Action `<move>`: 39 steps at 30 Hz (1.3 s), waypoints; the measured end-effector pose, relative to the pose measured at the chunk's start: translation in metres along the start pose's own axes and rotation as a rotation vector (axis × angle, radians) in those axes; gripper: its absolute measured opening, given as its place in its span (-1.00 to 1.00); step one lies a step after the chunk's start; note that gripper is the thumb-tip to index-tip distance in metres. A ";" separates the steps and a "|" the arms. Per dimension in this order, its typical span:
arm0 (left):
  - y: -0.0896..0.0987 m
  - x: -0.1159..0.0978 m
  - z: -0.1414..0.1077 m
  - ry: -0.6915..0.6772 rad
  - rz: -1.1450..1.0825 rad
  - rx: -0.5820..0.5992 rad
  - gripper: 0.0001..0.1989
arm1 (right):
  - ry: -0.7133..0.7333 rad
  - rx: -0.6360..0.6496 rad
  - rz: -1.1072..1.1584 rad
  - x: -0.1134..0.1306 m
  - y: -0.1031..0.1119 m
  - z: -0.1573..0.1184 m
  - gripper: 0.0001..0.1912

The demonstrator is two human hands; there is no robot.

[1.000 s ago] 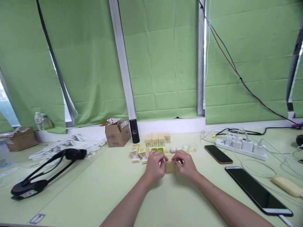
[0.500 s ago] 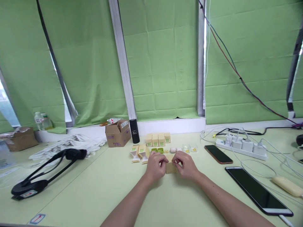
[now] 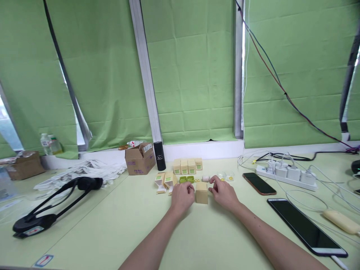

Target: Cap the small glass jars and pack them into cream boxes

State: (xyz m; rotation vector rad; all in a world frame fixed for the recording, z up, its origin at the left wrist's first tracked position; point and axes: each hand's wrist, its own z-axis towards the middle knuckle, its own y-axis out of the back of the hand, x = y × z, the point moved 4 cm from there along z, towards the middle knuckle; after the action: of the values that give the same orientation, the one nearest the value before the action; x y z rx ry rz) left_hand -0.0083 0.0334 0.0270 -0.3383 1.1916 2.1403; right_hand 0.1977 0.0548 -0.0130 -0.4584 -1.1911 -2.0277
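A small kraft-paper box [image 3: 201, 194] stands upright on the table between my hands, its top flat and closed. To its left, my left hand [image 3: 182, 196] is just apart from it, fingers loosely curled and holding nothing visible. My right hand [image 3: 223, 192] has drawn off to the box's right, thumb and forefinger apart, with nothing between them. Behind my left hand are two kraft boxes with open flaps [image 3: 160, 180] and green oval pieces [image 3: 186, 179]. A small pale pink item [image 3: 206, 179] and clear round containers [image 3: 230, 176] sit behind my right hand.
Several closed kraft boxes [image 3: 184, 166] form a row at the back, near a black cylinder [image 3: 159, 156] and a cardboard carton [image 3: 139, 161]. A headset [image 3: 53, 204] lies left. On the right are two phones [image 3: 259, 183] and a power strip [image 3: 287, 177] with loose cables.
Both hands have let go of the kraft box and moved apart, left and right. Its top, formerly between my fingertips, now shows closed and uncovered.
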 end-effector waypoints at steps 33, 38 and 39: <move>-0.009 0.008 -0.001 0.210 0.340 0.256 -0.78 | -0.211 0.309 -0.346 -0.012 -0.002 0.005 -0.90; -0.009 0.005 -0.002 0.179 0.377 0.278 -0.76 | -0.142 0.346 -0.212 -0.013 0.009 0.012 -0.64; -0.009 0.004 -0.002 0.174 0.383 0.279 -0.75 | -0.130 0.343 -0.184 -0.012 0.011 0.014 -0.59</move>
State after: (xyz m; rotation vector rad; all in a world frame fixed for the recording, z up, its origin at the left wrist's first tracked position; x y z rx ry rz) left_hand -0.0054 0.0371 0.0180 -0.1852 1.7504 2.2517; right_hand 0.2126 0.0680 -0.0069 -0.3237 -1.6773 -1.9108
